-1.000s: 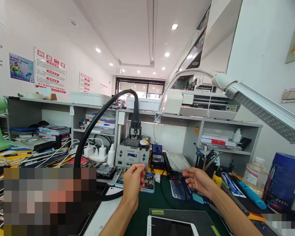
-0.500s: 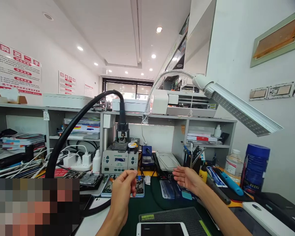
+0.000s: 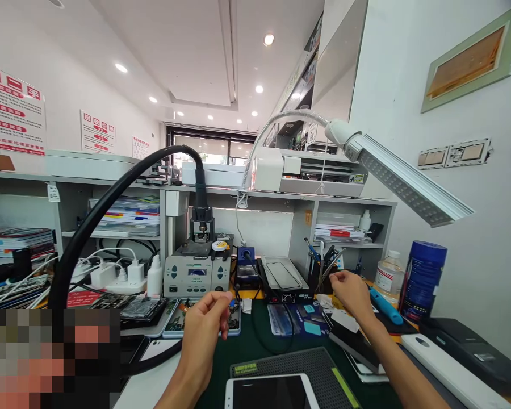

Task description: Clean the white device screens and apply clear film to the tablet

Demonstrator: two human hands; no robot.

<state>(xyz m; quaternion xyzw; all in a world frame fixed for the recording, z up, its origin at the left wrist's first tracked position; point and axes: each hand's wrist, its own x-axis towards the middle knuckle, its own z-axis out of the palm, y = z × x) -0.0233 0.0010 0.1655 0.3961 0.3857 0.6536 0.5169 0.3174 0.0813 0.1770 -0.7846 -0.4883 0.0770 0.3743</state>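
My left hand (image 3: 206, 326) is raised over the bench, its thumb pressed to curled fingers. Whatever it may hold is hidden. In front of it lies an opened device with exposed circuit boards (image 3: 176, 318). My right hand (image 3: 352, 292) reaches to the tool holder at the right, fingertips pinched together beside a pair of metal tweezers (image 3: 333, 264). I cannot tell whether the fingers touch them. Below and between my hands, a white phone or tablet with a dark screen (image 3: 273, 393) rests on a grey perforated mat (image 3: 321, 369).
A hot-air station (image 3: 197, 275) stands at the back, its black hose (image 3: 111, 190) arching across the left. A lamp (image 3: 413, 182) hangs over the right side. A bottle (image 3: 387, 274), a blue canister (image 3: 423, 281) and several phones or cases line the right.
My right hand has gone from open, spread fingers to a pinch at the tool holder. My left hand keeps its shape. The view has turned slightly right.
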